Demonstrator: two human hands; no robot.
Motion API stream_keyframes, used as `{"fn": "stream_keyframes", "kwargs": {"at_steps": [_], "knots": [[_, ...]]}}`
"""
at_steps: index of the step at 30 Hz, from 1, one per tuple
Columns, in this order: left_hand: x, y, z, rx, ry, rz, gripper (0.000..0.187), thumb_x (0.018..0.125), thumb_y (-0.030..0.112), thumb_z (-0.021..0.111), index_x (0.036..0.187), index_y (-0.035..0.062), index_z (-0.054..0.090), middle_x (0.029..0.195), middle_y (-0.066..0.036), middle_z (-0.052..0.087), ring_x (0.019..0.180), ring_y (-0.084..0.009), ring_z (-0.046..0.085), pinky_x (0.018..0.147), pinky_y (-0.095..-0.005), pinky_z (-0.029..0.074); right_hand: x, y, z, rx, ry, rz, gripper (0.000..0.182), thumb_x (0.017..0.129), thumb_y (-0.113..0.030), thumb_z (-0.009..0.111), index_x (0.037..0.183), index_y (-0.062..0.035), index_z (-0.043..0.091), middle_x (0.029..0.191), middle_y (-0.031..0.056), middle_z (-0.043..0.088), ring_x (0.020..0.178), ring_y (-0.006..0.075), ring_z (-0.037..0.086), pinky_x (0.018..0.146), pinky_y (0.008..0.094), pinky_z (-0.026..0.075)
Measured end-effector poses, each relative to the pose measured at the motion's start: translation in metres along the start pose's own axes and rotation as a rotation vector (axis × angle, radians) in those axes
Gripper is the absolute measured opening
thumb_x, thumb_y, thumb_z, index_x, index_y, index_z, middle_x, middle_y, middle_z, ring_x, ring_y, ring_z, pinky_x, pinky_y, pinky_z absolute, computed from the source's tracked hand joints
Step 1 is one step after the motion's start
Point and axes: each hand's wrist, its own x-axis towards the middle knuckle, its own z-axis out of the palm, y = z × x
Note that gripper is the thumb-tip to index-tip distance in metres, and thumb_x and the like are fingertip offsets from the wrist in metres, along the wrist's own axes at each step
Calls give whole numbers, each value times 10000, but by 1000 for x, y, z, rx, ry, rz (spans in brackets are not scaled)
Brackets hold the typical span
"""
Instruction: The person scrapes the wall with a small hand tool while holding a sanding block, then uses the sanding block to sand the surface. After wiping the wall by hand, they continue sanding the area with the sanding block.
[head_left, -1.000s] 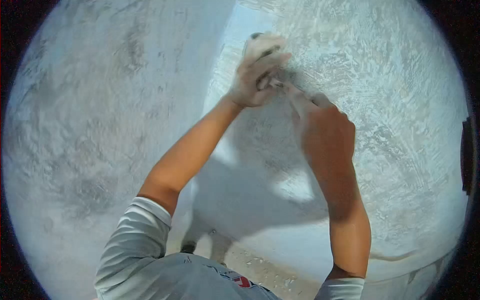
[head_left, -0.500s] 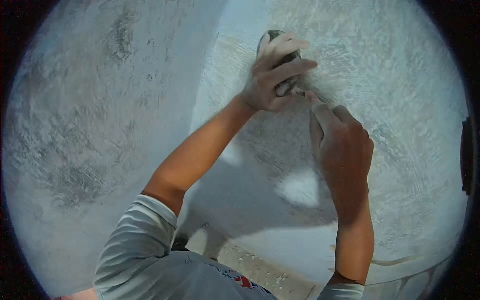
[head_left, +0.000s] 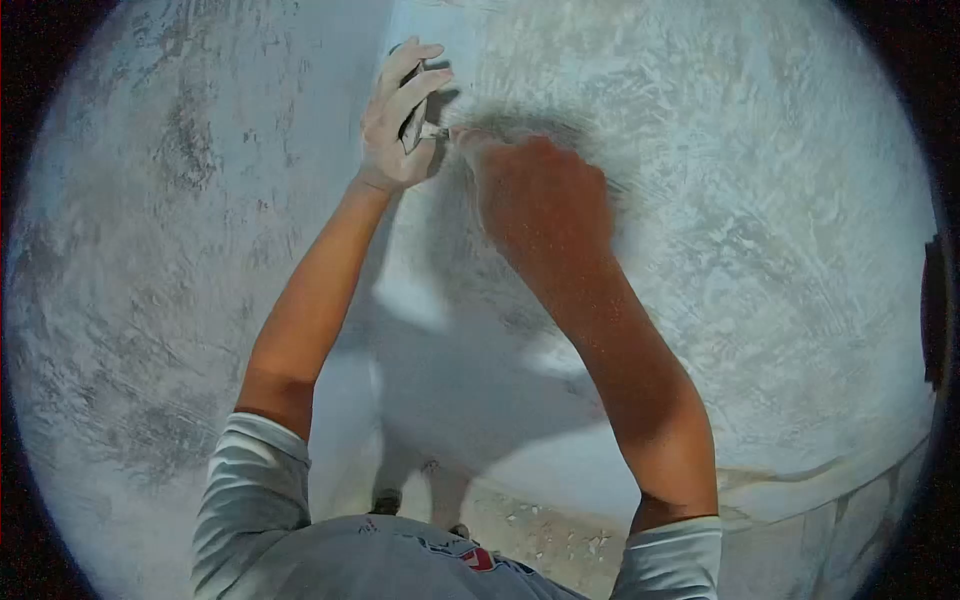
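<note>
We work by the wall's (head_left: 800,220) corner — left hand (head_left: 392,128) gripping a tool (head_left: 414,124), right hand (head_left: 545,190) bunched (grip hidden) — likely needing steadiness.

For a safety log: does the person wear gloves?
No, the left hand and right hand both show bare skin against the rough grey-white wall.

Mottled walls (head_left: 130,300), debris-flecked floor (head_left: 560,545)
</note>
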Motion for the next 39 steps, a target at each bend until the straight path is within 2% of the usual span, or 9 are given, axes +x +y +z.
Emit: {"fn": "stream_keyframes", "kwargs": {"at_steps": [3, 10, 22, 25, 26, 29, 33, 37, 39], "knots": [[8, 22, 7, -23, -38, -83, 585, 704, 70, 566, 1261, 57, 743, 1430, -216, 638, 1330, -442, 592, 1208, -574, 412, -17, 11, -2, -1, -7, 2, 317, 1062, -165, 561, 1331, -84, 708, 963, 168, 774, 848, 342, 807, 698, 490, 658], [25, 96, 58, -151, -89, -82, 550, 745, 172, 789, 1295, 163, 767, 1458, -102, 623, 1338, -426, 571, 1199, -598, 421, -94, 44, -45, 7, -66, 183, 379, 1067, -216, 599, 1434, -228, 689, 993, 177, 767, 864, 351, 800, 730, 493, 659], [13, 81, 56, -82, -1, -41, 598, 1003, 520, 561, 1278, 28, 757, 1448, -227, 645, 1394, -454, 577, 1225, -593, 406, -82, 39, -32, -70, -5, 103, 410, 1038, -187, 632, 1443, -216, 691, 894, 153, 743, 748, 327, 790, 639, 458, 647], [4, 48, 39, -51, 21, -44, 501, 734, 207, 801, 1228, 125, 802, 1447, -95, 624, 1321, -378, 582, 1116, -564, 456, -47, 27, -16, -64, 26, 39, 359, 1047, -179, 608, 1392, -177, 709, 847, 142, 730, 716, 325, 787, 610, 456, 641], [1, 36, 29, -30, -19, -39, 608, 1036, 556, 592, 1286, 20, 735, 1438, -236, 653, 1410, -469, 572, 1217, -585, 406, -37, 23, -10, -54, 28, 27, 336, 1050, -178, 601, 1365, -157, 718, 834, 137, 726, 703, 324, 786, 596, 454, 639], [-10, 6, 9, 9, 4, -65, 464, 782, 163, 703, 1234, 89, 779, 1417, -144, 658, 1350, -409, 581, 1155, -576, 459, -10, 0, 4, -81, 34, -25, 243, 1050, -184, 600, 1223, -79, 733, 843, 142, 727, 689, 313, 788, 566, 433, 636], [-6, 6, -10, -119, 42, -75, 541, 730, 123, 644, 1255, 64, 758, 1420, -198, 664, 1374, -472, 587, 1236, -598, 399, -4, -19, 3, -52, 100, -35, 198, 1048, -182, 601, 1093, -38, 730, 864, 164, 743, 692, 294, 792, 550, 415, 635], [-6, 15, -1, -46, -19, -120, 604, 669, 104, 634, 1257, 89, 770, 1430, -181, 657, 1392, -473, 560, 1226, -593, 408, -15, -3, 7, -56, 61, -19, 262, 1047, -173, 599, 1247, -66, 730, 860, 148, 732, 731, 313, 797, 584, 421, 643], [-9, 24, 12, -30, -40, -138, 547, 788, 314, 623, 1264, 89, 773, 1462, -163, 636, 1411, -447, 542, 1219, -588, 411, -26, 11, 4, -37, 75, -18, 324, 1047, -171, 598, 1340, -106, 721, 878, 146, 724, 743, 327, 795, 606, 431, 648]]}}
